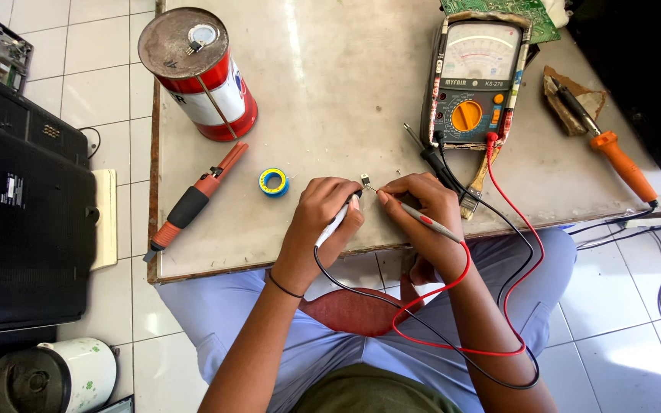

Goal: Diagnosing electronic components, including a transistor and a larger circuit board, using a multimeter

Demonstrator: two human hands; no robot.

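Left hand (329, 218) clamping white probe (336, 223), right hand (422, 214) clamping red probe (428, 222), both tips meeting small component (365, 181) on tabletop (346, 92), analog multimeter (474, 84) sitting far right.

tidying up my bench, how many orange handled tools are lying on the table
2. One orange-handled tool lies at the table's left edge, below the red and white can. The soldering iron lies at the right, its tip on a brown scrap. Others may be out of view.
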